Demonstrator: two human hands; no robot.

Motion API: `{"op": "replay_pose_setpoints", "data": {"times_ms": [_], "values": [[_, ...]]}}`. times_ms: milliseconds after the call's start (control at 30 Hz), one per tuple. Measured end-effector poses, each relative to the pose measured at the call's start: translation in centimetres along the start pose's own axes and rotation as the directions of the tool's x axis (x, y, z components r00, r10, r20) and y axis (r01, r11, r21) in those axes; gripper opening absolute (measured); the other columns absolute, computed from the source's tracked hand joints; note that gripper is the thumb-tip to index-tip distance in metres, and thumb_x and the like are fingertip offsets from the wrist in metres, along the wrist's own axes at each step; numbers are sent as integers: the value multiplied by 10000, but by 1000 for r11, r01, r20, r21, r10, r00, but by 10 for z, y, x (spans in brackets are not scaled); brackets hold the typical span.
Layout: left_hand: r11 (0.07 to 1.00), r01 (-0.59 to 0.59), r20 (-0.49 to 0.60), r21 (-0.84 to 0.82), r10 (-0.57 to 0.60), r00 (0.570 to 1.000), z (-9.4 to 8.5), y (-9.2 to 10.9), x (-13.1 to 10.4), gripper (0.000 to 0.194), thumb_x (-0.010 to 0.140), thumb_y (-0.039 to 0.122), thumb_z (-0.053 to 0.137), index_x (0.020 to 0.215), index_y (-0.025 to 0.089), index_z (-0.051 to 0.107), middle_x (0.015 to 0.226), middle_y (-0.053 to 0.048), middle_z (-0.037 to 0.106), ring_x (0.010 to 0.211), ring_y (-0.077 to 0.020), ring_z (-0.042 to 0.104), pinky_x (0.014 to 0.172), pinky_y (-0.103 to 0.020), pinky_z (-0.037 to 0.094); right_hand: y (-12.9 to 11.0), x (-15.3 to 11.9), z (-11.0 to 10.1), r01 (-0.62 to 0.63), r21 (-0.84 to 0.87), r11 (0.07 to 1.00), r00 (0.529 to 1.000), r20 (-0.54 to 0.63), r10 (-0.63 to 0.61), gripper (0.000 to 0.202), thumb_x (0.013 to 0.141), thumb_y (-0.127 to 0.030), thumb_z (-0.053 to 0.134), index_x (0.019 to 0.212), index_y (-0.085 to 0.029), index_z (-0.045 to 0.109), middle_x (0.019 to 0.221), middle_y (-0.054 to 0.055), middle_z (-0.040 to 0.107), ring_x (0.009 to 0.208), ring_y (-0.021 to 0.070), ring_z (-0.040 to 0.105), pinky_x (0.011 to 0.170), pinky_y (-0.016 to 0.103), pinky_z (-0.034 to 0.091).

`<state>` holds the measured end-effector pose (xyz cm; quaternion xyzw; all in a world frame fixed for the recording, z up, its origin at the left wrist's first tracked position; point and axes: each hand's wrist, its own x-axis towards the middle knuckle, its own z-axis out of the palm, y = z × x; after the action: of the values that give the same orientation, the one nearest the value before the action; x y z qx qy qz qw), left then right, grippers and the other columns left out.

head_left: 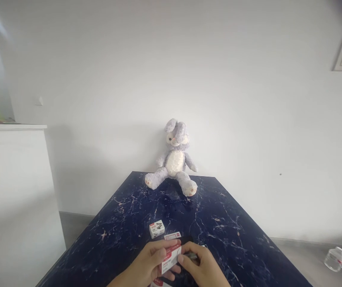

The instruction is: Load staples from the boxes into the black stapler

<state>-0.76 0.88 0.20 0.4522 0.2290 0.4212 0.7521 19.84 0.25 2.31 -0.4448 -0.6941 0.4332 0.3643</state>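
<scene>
A small red and white box (171, 259) is held low in the middle, over the near part of the dark blue marbled table (227, 223). My left hand (149, 261) is closed round its left side, thumb on the front face. At its right edge my right hand (199, 263) pinches with thumb and forefinger; a dark item, too small to name, shows by those fingers. Just beyond my hands lie a white box with a dark picture (157, 229) and a flat white and red piece (172, 236). Another red and white item (159, 283) is partly hidden under my left hand.
A grey plush rabbit (175, 161) sits at the table's far end against the white wall. A white cabinet (15, 187) stands at the left. Clear plastic bottles (335, 258) are on the floor at the lower right.
</scene>
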Motion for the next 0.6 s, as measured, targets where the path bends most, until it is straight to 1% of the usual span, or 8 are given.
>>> {"op": "replay_pose_setpoints", "data": {"times_ms": [100,200,300,367,433,500,600], "values": [[1000,10,6,-14,-10,1000,2,2,-1,665,769,540,773,1261,104,672,1106,-206,727,891,-256,726,722,-299,550,0,-1,-1,23,-28,999,1000,-15,-23,370,876,-535,618,879,-189,749,771,17,677,671,143,534,626,231,400],[999,30,-16,-46,-30,999,3,4,-2,586,840,520,702,1234,87,684,1070,-211,738,851,-256,737,710,-304,559,2,-2,-2,45,-21,999,999,-11,-45,397,874,-553,610,842,-183,750,725,6,648,638,131,512,600,225,387],[993,74,-41,-88,-77,996,3,7,-4,556,897,522,611,1221,77,685,1010,-203,751,786,-249,747,673,-292,558,8,-3,-3,56,39,998,998,-27,-55,425,827,-604,645,821,-193,753,709,8,640,670,152,541,633,235,431],[988,107,-37,-112,-111,993,3,8,-4,558,923,531,553,1207,70,688,979,-199,754,733,-243,749,640,-283,553,14,-3,-3,35,79,996,998,-53,-31,448,773,-642,683,795,-200,752,677,9,628,682,171,559,642,251,457],[984,128,-29,-123,-132,991,3,8,-3,574,932,546,524,1195,63,692,960,-197,754,690,-237,746,618,-283,549,18,-2,-3,19,102,995,998,-55,-14,461,751,-660,695,791,-205,754,672,13,632,696,187,575,654,269,474],[985,120,-25,-121,-124,992,3,6,-1,595,909,571,554,1195,69,693,957,-199,756,694,-240,745,632,-293,552,18,-1,-2,38,96,995,999,-29,-36,462,791,-652,662,817,-202,762,721,23,664,736,199,592,699,281,480],[995,56,-46,-78,-59,997,4,3,2,588,852,567,658,1219,108,686,1048,-197,748,803,-259,745,726,-329,559,11,0,-3,91,13,996,995,-31,-91,474,891,-611,558,826,-187,760,767,27,685,736,183,575,697,261,449]]}}
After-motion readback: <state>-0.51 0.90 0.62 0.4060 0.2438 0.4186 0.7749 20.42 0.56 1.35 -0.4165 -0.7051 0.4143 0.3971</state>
